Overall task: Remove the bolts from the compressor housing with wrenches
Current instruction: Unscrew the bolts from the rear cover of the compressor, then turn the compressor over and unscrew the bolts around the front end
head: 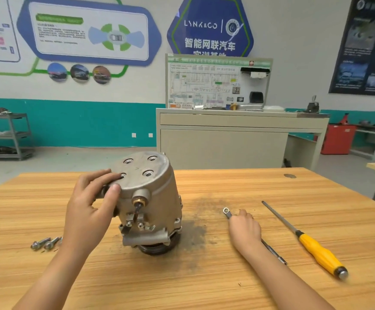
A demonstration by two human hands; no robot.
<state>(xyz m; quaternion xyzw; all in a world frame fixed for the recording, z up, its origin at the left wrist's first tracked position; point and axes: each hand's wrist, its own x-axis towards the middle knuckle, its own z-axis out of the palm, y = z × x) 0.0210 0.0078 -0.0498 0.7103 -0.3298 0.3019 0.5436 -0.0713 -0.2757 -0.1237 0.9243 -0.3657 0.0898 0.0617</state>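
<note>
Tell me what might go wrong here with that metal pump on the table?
The compressor stands on its narrow pulley, steadied only by the left hand gripping its top; it may tip. The loose bolts lie beside that forearm and could get swept off the table.

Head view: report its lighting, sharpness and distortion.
Head view, lighting: soft and even, no hard shadows. Head view, focus: the compressor, the left hand and the right hand holding the wrench are fairly sharp; bolts and screwdriver softer; small wall text unreadable. Head view, distortion: the wide lens bows the table edge and tilts the right poster.
</note>
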